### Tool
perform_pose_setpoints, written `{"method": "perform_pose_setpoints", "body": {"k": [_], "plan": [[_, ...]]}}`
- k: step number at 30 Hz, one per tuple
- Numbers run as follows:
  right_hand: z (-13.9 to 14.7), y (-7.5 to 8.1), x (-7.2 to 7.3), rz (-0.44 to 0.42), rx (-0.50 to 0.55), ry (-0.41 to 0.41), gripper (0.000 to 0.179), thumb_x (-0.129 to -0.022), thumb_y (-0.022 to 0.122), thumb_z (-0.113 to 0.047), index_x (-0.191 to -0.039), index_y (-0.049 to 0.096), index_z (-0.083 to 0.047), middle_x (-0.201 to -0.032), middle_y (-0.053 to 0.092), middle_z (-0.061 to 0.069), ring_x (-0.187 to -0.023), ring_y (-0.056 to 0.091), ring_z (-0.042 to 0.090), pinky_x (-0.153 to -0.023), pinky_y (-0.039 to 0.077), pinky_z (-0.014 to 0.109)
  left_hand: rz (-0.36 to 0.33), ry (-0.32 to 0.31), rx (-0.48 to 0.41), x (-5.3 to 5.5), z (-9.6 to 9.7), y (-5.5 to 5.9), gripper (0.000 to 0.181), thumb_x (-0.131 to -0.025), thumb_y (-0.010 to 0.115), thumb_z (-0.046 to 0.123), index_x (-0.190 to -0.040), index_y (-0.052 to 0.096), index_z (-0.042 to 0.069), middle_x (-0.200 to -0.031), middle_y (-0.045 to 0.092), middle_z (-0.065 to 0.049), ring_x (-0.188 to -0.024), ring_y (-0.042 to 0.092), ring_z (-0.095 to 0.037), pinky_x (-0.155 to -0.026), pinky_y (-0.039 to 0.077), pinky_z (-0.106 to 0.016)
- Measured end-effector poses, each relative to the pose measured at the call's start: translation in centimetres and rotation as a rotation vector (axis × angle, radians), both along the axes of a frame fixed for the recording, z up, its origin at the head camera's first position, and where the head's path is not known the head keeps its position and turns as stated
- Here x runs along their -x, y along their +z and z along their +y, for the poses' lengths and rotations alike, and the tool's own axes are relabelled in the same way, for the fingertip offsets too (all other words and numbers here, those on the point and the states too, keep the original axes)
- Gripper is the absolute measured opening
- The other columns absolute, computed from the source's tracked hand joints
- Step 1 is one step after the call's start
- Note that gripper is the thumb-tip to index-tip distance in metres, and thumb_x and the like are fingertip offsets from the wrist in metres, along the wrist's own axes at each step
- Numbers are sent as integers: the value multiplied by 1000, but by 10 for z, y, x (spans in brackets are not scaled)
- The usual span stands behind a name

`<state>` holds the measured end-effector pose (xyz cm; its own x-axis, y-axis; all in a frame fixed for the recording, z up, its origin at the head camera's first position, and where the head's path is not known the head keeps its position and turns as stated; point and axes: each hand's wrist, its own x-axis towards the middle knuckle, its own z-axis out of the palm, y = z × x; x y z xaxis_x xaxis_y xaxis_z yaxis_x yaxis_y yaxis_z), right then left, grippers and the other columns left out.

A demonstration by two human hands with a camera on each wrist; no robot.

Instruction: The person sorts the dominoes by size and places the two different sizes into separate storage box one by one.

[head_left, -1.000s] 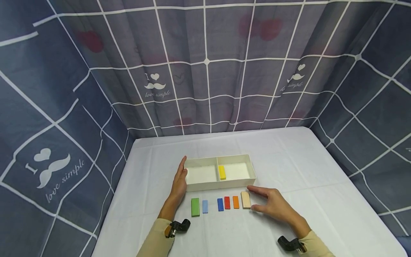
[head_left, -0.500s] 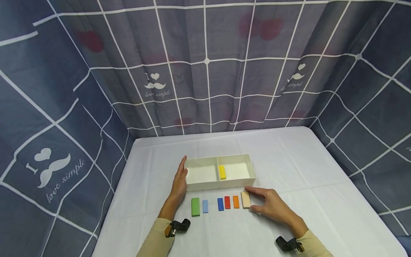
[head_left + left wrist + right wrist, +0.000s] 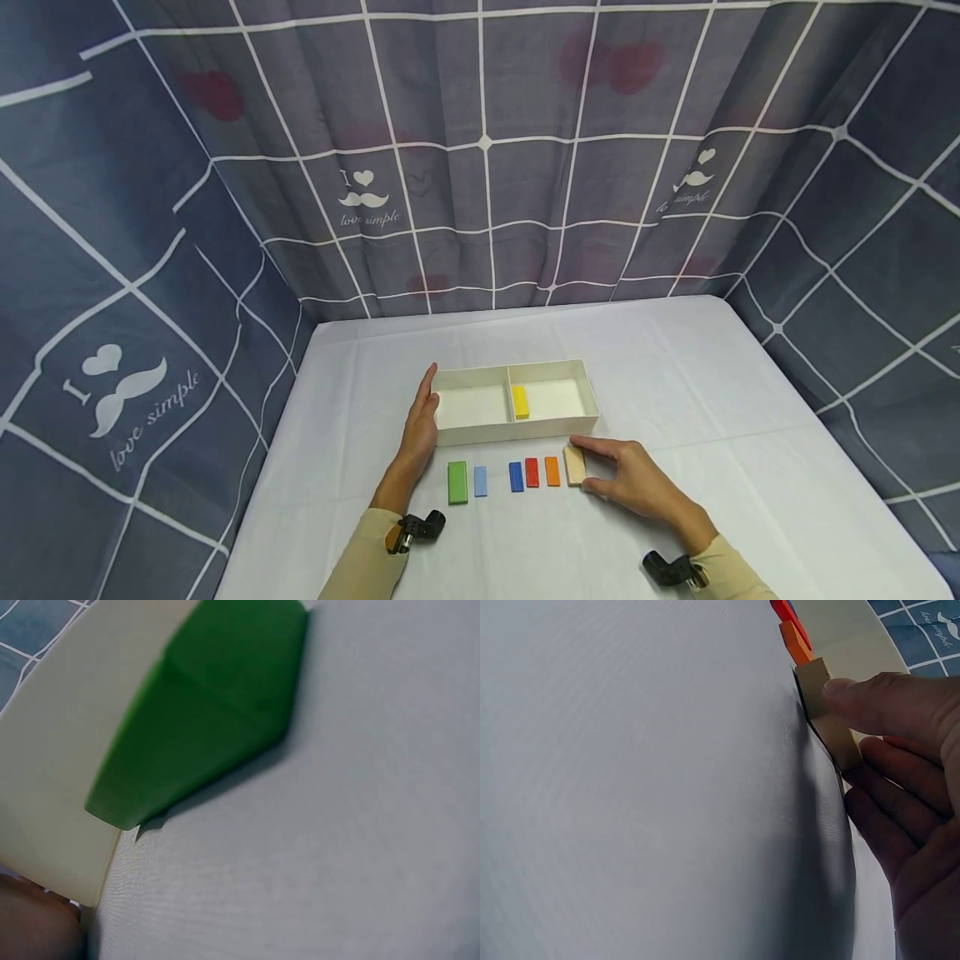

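Observation:
In the head view my right hand [image 3: 637,482] pinches a natural wooden block [image 3: 575,466] at the right end of a row, thumb at its near end and index finger at its far end. The right wrist view shows the thumb pressed on that wooden block [image 3: 826,712], which is still at the cloth. My left hand [image 3: 420,427], fingers straight, lies along the left wall of a white two-compartment box [image 3: 517,432]. A yellow block [image 3: 520,402] lies in the right compartment beside the divider. Close to the left wrist camera is a green block [image 3: 202,712].
Left to right in the row, in front of the box, are the green block, a light blue block [image 3: 480,481], a dark blue block [image 3: 516,477], a red block [image 3: 532,472] and an orange block [image 3: 552,471]. Patterned curtains [image 3: 525,192] border the white-covered table [image 3: 360,375].
My right hand has moved slightly left, and its thumb and index finger have closed onto the wooden block. The left hand and the box have stayed put.

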<state>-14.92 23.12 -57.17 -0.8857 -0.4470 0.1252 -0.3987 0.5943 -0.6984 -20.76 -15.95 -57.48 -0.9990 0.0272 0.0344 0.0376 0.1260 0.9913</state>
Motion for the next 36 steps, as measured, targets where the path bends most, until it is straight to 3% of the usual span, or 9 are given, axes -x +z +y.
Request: {"method": "perform_pose_setpoints", "body": {"k": [8, 13, 18, 27, 36], "plan": [[2, 7, -4, 5, -6, -20, 65, -85, 96, -18, -145, 72, -15, -144, 74, -4, -137, 68, 26, -114, 56, 37, -1, -1, -6, -2, 2, 4, 58, -120, 25, 21, -178, 18, 28, -185, 16, -3, -172, 8, -32, -138, 4, -63], [6, 13, -4, 0, 1, -13, 64, -86, 95, -16, -145, 72, -13, -143, 74, -1, -136, 69, 26, -112, 58, 40, -3, -8, -15, -2, 1, 4, 57, -121, 25, 22, -177, 19, 30, -185, 15, -2, -172, 6, -31, -138, 4, -63], [8, 22, -3, -2, 15, 14, 63, -86, 94, -14, -145, 72, -10, -143, 75, 1, -134, 70, 28, -111, 59, 38, 3, 1, -2, -2, 2, 4, 58, -121, 26, 25, -178, 18, 28, -185, 15, -3, -172, 6, -34, -137, 4, -65], [14, 40, 2, 72, 5, 78, 63, -85, 95, -12, -144, 72, -9, -142, 75, 0, -130, 73, 28, -107, 61, 36, 36, -5, -8, -1, 2, 2, 58, -120, 27, 26, -178, 19, 25, -185, 15, -9, -171, 7, -40, -135, 5, -70], [19, 61, 11, 144, -3, 69, 63, -84, 97, -12, -143, 74, -17, -140, 76, -4, -128, 74, 23, -107, 62, 40, 17, -3, -7, -2, 2, 3, 58, -120, 27, 26, -178, 18, 26, -185, 15, -7, -172, 6, -37, -136, 4, -67]]}}
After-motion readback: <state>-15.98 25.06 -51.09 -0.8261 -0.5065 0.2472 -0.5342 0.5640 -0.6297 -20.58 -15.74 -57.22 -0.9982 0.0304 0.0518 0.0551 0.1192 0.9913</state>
